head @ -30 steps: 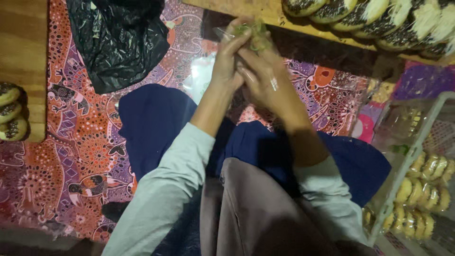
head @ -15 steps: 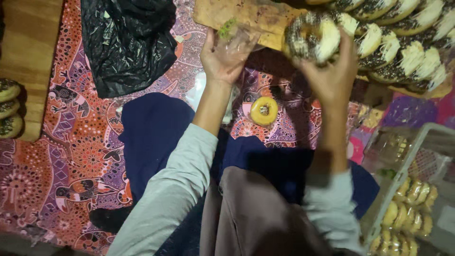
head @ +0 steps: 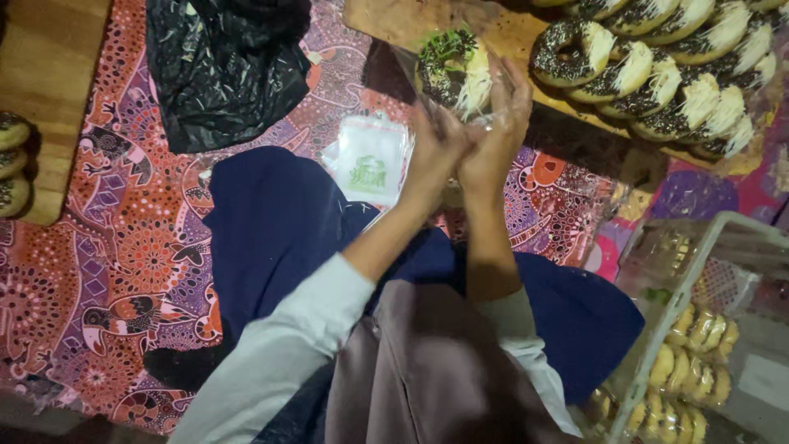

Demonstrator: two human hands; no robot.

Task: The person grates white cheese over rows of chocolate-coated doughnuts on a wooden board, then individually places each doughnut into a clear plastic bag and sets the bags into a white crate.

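Head view: both hands are raised together over the patterned red-and-purple cloth that covers the floor. The left hand and the right hand close around a thin clear plastic bag, and inside that bag sits a round chocolate-glazed doughnut with green sprinkles and white shavings. The fingers of each hand pinch the bag's lower part, the palms nearly touching.

Taking the bagged doughnut as the landmark: just right of it lies a long wooden board carrying a row of similar chocolate-and-white doughnuts. Below and left of it lies a small stack of printed clear bags. Far left rests a crumpled black plastic bag. Well below and right stands a white wire basket of packed yellow pastries.
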